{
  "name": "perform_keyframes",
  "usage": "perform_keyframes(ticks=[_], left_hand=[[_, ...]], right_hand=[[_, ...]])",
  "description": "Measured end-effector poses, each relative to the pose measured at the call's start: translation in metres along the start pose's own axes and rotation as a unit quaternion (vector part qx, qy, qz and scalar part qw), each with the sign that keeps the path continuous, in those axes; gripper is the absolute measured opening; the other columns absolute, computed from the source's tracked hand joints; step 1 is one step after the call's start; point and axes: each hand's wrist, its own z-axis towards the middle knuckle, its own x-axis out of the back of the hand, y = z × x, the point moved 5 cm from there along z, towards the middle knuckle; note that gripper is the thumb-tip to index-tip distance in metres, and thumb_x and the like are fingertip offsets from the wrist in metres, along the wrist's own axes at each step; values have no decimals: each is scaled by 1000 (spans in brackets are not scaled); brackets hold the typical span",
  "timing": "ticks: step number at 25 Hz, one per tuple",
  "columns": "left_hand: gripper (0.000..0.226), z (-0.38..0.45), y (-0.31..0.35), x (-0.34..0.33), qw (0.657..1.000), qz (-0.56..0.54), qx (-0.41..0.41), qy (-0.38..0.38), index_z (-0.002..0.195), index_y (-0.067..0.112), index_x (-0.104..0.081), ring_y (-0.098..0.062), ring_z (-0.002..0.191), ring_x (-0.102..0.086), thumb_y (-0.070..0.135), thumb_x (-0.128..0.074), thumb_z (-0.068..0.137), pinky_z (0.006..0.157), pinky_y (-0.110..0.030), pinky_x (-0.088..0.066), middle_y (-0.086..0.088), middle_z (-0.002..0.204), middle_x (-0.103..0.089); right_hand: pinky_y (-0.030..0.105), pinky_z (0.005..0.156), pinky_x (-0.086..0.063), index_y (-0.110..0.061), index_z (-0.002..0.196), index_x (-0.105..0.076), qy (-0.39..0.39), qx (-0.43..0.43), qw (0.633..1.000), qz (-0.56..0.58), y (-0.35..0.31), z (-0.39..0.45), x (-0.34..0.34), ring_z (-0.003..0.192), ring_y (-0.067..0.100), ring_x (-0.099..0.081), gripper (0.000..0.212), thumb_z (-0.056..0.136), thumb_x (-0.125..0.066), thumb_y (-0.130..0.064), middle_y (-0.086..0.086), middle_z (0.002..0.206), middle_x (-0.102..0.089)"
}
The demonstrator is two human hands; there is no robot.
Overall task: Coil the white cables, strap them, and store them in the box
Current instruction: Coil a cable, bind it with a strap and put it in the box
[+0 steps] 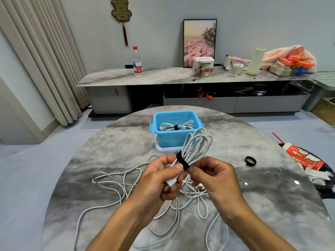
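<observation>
Now I am holding a coiled white cable (196, 145) up over the counter (94, 160), just in front of the blue box (176, 139). My left hand (159, 178) has its grip closed around the bottom of the coil, and the plug end (168, 184) sticks out by my thumb. My right hand (212, 175) pinches the black strap (183, 161) that goes around the neck of the coil.

I think the strap is almost done. To do it well, I should keep my left grip snug so the loops do not slide apart. I should pull the strap tight with my right fingers and press its end down flat so it sticks. The plug should stay tucked close to the loops, or it may flop out. If the strap is loose, the loops could spring open when I let go.

After that, the bundle should go into the box. The box is open, and it stands on a white tray or lid (163, 149); I cannot tell which. Inside it lies one strapped cable (175, 126) already, white with a black band in the middle. There looks to be room for more beside it.

More loose cables (116, 180) lie tangled on the counter under my hands. One spare strap (250, 161) rests on the counter to the right, well apart from the box.
</observation>
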Motion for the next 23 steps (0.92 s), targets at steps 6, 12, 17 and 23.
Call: perform_keyframes(ticks=[6, 12, 17, 23], left_hand=[[20, 3, 2, 10, 986, 150, -20, 67, 88, 14, -56, -8, 48, -46, 26, -65, 75, 41, -16, -31, 1, 65, -57], [13, 2, 2, -5, 878, 431, -202, 43, 81, 22, -48, -10, 67, -60, 33, -54, 82, 62, -29, -49, 8, 71, -64], [33, 1, -12, -5, 949, 286, -113, 69, 101, 30, -44, -21, 63, -62, 40, -63, 77, 57, -39, -54, 3, 77, -68], [16, -2, -21, -7, 984, 123, -48, 118, 97, 11, -57, -19, 60, -61, 5, -69, 89, 47, -32, -53, -7, 89, -69]], right_hand=[[28, 59, -53, -12, 100, -79, -83, -117, 985, 91, 3, -7, -13, 74, 18, -64, 25, 77, -73, -21, 13, 90, -74], [36, 72, -50, -10, 95, -78, -41, -197, 964, 172, 24, -16, -25, 84, 23, -66, 36, 71, -77, -36, 13, 94, -74], [28, 48, -46, -6, 85, -71, 13, -194, 953, 234, 24, -13, -26, 61, 23, -64, 27, 70, -77, -28, 19, 84, -69], [30, 59, -42, -11, 88, -73, 31, -184, 958, 219, 30, -12, -22, 83, 27, -65, 29, 68, -78, -31, 17, 96, -72]])
